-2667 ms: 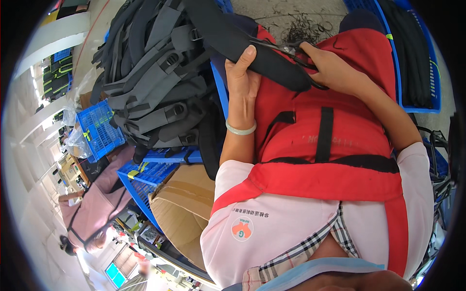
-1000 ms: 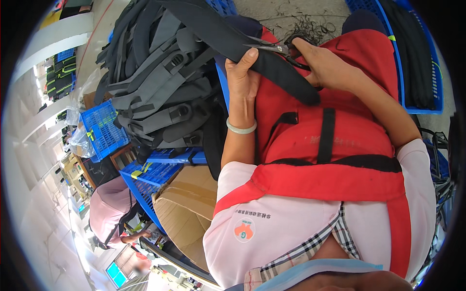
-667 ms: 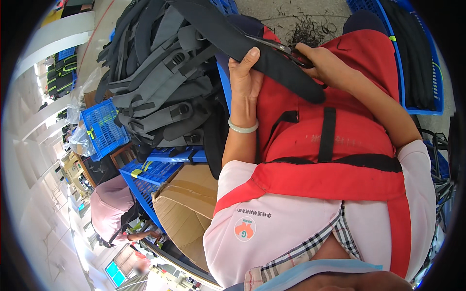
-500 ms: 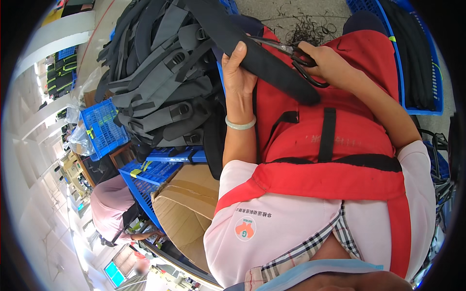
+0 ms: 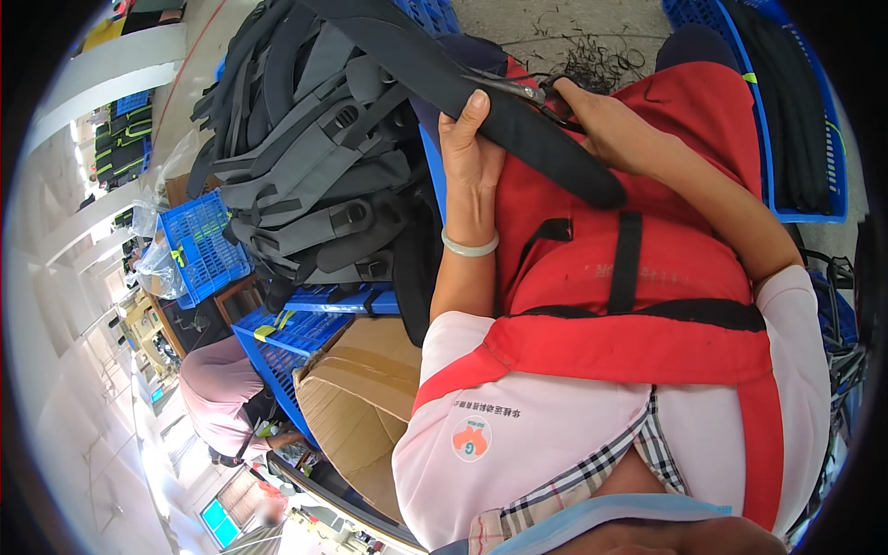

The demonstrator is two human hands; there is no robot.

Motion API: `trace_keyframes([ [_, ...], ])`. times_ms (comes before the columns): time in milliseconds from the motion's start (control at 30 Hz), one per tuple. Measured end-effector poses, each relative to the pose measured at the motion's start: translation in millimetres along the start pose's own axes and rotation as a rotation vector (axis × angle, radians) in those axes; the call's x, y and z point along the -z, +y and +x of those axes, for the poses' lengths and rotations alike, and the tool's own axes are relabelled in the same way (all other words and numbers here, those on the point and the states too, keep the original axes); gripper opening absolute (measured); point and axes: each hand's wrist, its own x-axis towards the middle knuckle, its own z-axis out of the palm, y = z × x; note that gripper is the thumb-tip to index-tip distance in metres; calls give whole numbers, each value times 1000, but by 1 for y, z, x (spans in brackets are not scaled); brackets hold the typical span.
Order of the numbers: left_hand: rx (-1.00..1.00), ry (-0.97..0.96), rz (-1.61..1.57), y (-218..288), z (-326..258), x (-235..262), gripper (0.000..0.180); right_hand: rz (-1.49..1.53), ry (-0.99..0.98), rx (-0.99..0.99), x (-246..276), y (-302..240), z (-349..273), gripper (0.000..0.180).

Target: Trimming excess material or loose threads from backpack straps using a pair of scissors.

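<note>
My left hand (image 5: 470, 143) grips a long black padded strap (image 5: 546, 148), thumb on top and fingers underneath. The strap slants from the upper left down to its rounded end over my red apron (image 5: 675, 240). In my right hand (image 5: 615, 129) is a pair of scissors (image 5: 518, 89) with dark handles, partly hidden behind the strap and my fingers. Its blades point left along the strap's far edge; whether they touch it I cannot tell. Left of my left hand lies a heap of grey and black backpack straps (image 5: 324, 176) with buckles.
Blue crates stand at the left (image 5: 199, 250) and the right (image 5: 766, 157), the right one holding long black pieces. A cardboard box (image 5: 361, 407) is by my left elbow. Black scraps (image 5: 597, 60) litter the floor ahead. Another person (image 5: 217, 388) bends over at the lower left.
My left hand and the strap's rounded end have shifted slightly right and nearer. My right hand has moved a little left and away, bringing the scissors closer along the strap's edge.
</note>
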Motion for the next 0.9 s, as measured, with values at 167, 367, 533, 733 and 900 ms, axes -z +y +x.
trace_keyframes([
  [167, -14, 0, 22, 0, -2, 4, 23, 44, -27, -81, 0, -4, 4, 42],
  [367, -41, 39, 668, 34, -26, -6, 19, -111, 137, 97, 16, 34, -3, 34],
  [533, -418, 171, 621, 43, -19, -5, 27, -172, 129, 91, 33, 14, -7, 36],
  [733, 39, -75, 212, 39, -1, 0, 45, -214, 83, 82, 41, 1, -13, 35],
  [900, 65, -56, 288, 26, -2, 2, 10, -227, 127, 130, 44, 13, -20, 39],
])
